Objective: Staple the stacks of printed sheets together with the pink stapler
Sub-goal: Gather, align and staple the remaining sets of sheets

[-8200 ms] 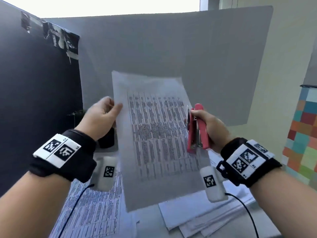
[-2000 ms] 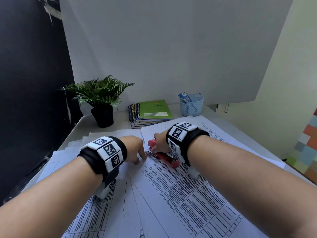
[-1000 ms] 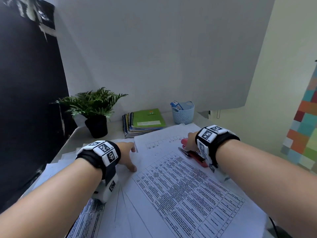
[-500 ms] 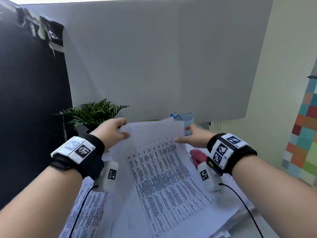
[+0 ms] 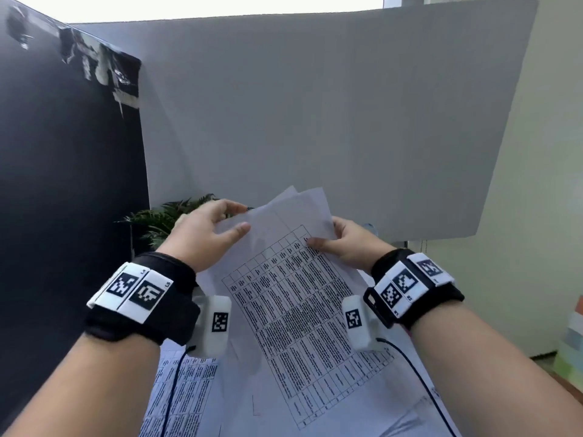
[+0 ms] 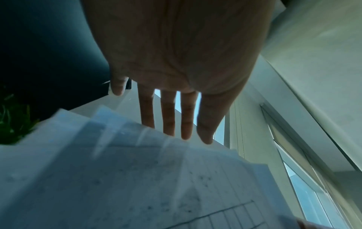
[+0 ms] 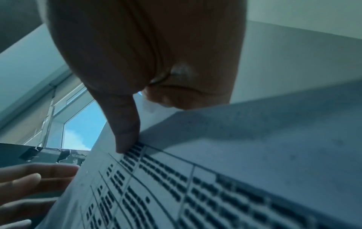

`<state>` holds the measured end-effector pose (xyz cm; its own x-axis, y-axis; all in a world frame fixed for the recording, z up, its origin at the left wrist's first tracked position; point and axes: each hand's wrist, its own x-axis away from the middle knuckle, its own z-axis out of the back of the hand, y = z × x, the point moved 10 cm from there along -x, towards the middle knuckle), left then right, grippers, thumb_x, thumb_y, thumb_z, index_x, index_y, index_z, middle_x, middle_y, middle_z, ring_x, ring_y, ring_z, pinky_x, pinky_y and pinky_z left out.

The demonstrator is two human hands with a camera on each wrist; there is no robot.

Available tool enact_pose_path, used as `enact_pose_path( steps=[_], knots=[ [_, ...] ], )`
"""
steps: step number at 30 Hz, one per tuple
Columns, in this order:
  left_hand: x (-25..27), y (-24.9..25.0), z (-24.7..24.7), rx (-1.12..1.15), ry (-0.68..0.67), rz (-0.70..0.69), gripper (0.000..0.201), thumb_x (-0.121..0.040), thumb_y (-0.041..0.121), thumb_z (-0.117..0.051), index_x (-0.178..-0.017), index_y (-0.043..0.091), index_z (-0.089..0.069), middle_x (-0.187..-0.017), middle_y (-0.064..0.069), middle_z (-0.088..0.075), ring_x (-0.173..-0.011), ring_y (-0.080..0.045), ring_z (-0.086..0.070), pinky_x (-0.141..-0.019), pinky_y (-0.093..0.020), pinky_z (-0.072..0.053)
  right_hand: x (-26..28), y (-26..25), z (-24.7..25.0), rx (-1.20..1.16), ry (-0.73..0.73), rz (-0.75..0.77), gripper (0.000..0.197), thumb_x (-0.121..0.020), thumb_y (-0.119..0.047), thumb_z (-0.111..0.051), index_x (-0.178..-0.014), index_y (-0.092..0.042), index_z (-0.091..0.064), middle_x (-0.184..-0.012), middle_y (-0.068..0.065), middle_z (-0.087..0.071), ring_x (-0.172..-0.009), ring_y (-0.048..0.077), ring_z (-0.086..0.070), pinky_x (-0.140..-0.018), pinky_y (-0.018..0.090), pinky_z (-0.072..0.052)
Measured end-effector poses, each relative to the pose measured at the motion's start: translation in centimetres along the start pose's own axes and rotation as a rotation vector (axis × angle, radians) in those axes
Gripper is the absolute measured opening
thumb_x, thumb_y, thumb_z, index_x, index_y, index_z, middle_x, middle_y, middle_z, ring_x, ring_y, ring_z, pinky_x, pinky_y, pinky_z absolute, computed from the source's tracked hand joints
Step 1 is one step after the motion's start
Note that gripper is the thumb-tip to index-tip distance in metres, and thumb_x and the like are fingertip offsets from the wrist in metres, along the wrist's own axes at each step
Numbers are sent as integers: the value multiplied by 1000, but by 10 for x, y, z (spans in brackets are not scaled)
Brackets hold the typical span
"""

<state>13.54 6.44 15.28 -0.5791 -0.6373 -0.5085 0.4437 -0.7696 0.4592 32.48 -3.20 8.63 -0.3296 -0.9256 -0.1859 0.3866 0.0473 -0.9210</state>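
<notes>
A stack of printed sheets [image 5: 303, 313] with a table grid is held up in the air, tilted, its top corners fanned apart. My left hand [image 5: 205, 238] holds its upper left edge, thumb on the front and straight fingers [image 6: 168, 117] reaching behind. At the upper right edge my right hand [image 5: 347, 244] pinches the sheets [image 7: 215, 178]: the thumb [image 7: 125, 136] presses on the print and the fingers curl behind. The pink stapler is not in sight in any view.
More printed sheets [image 5: 183, 398] lie on the table under my hands. A green plant [image 5: 164, 219] stands behind my left hand. A grey board [image 5: 315, 121] closes the back and a black panel [image 5: 63, 184] the left side.
My right hand left the stapler on the table and both hands lifted the top stack. Since half a second ago the stack has risen and turned, and the stapler has gone out of sight.
</notes>
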Motion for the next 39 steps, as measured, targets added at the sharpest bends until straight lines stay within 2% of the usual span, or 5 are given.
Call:
enact_pose_path(
  steps=[3,10,20,28,39],
  knots=[
    [-1,-12,-11,75,9,61,17,-86,35,-64,-102,31,-62,-91,12,-60,-87,-14,-59,-72,-30,-50,-15,-1,-9,138,-12,16,15,-83,-30,-70,-95,-35,-62,-105,-7,-70,-103,17,-64,-101,43,-44],
    [2,-28,-33,121,-37,87,13,-90,29,-61,-84,19,-65,-76,9,-65,-67,-9,-57,-58,-24,-41,-29,12,-7,226,141,2,44,-78,-32,-74,-116,-24,-53,-110,-6,-62,-99,14,-60,-93,36,-47],
    [3,-30,-27,186,3,100,11,-86,34,-64,-83,24,-68,-79,7,-70,-77,-16,-65,-74,-39,-55,23,-65,20,375,793,375,25,-78,-30,-69,-97,-23,-54,-98,-4,-45,-86,11,-49,-81,26,-44],
    [8,-13,-25,213,12,54,22,-71,54,-56,-81,36,-65,-74,11,-70,-75,-18,-67,-73,-43,-56,0,-29,-34,-51,233,53,10,-80,-25,-72,-77,-16,-70,-59,-9,-62,-46,0,-51,-50,15,-41],
    [11,8,-29,207,10,-44,26,-76,54,-54,-83,33,-66,-73,7,-69,-72,-19,-64,-69,-45,-54,-3,-21,-37,-24,246,8,9,-76,-25,-73,-71,-18,-72,-56,-9,-61,-42,2,-50,-44,14,-39]
  ],
)
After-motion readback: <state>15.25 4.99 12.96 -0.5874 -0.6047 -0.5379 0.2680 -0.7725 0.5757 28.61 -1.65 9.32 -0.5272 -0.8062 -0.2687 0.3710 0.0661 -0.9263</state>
